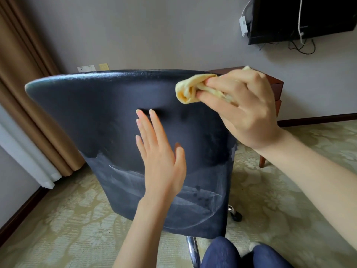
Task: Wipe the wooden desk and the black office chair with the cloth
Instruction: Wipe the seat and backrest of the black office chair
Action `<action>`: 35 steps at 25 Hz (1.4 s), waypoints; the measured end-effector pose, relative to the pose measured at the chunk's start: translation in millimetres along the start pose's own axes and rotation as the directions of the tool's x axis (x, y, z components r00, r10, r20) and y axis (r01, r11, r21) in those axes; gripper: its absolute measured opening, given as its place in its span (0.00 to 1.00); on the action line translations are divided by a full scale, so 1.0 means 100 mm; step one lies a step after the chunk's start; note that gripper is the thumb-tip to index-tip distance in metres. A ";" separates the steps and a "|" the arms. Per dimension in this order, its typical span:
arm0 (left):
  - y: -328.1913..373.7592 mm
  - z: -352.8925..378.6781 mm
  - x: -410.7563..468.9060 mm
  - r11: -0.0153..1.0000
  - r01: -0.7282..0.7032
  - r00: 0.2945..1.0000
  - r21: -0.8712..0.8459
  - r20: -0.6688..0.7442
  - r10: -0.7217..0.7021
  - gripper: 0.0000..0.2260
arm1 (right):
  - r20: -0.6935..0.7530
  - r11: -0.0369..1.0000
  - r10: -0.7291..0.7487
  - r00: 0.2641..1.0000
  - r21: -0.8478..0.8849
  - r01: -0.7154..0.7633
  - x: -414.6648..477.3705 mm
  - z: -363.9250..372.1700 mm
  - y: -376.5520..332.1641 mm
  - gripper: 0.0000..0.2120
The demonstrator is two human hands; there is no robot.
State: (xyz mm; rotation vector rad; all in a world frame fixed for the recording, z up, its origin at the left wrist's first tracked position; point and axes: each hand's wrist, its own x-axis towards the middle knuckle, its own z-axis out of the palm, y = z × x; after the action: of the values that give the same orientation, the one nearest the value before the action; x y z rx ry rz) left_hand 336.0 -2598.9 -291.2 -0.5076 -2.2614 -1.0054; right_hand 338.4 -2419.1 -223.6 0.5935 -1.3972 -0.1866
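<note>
On black office chair back, right hand clutching cloth

I take this for a hotel room, or a bedroom furnished much like one. Floral carpet covers the floor. Long brown curtains hang over a white sheer at the left. A TV is fixed to the grey wall, cables trailing below it. 2 wall plates sit low on that wall, and a dark wooden desk stands against it, behind a black swivel chair.
</note>
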 end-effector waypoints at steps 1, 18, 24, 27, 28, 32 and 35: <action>0.01 0.01 0.01 1.000 -0.013 1.000 0.003 0.013 0.013 0.37 | -0.001 1.000 0.022 1.000 0.013 -0.022 -0.05 0.01 -0.01 0.08; -0.14 -0.15 0.02 0.994 -0.109 0.945 0.025 0.314 0.096 0.35 | 0.704 0.739 0.386 0.595 0.150 -0.657 -1.42 -0.55 -0.63 0.15; 0.09 0.27 -0.90 0.827 0.450 0.814 -0.336 0.536 -0.225 0.14 | 0.647 -0.217 0.754 -0.115 0.080 -0.973 -1.19 -0.87 -1.10 0.15; 0.23 0.41 -1.23 0.718 0.511 0.753 -0.473 0.649 -0.109 0.18 | 0.752 -0.800 0.488 -0.442 0.184 -0.571 -1.16 -0.98 -1.29 0.13; 0.25 0.43 -1.27 0.701 0.508 0.759 -0.500 0.646 -0.089 0.20 | 0.786 -0.878 0.408 -0.465 0.198 -0.436 -1.15 -1.01 -1.31 0.13; 0.21 0.45 -1.23 0.634 0.581 0.784 -0.511 0.562 -0.266 0.16 | 0.838 -0.934 0.327 -0.438 0.214 -0.287 -1.14 -1.08 -1.35 0.15; 0.12 0.41 -1.14 0.605 0.606 0.767 -0.517 0.580 -0.273 0.16 | 0.838 -0.901 0.387 -0.384 0.256 -0.350 -1.17 -1.18 -1.38 0.19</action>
State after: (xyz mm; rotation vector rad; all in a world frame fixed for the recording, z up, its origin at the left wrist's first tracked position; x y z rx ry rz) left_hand 412.6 -2571.5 -382.1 -0.4923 -2.4095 -2.2583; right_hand 459.5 -2448.6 -400.0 -0.2876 -1.1594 2.6769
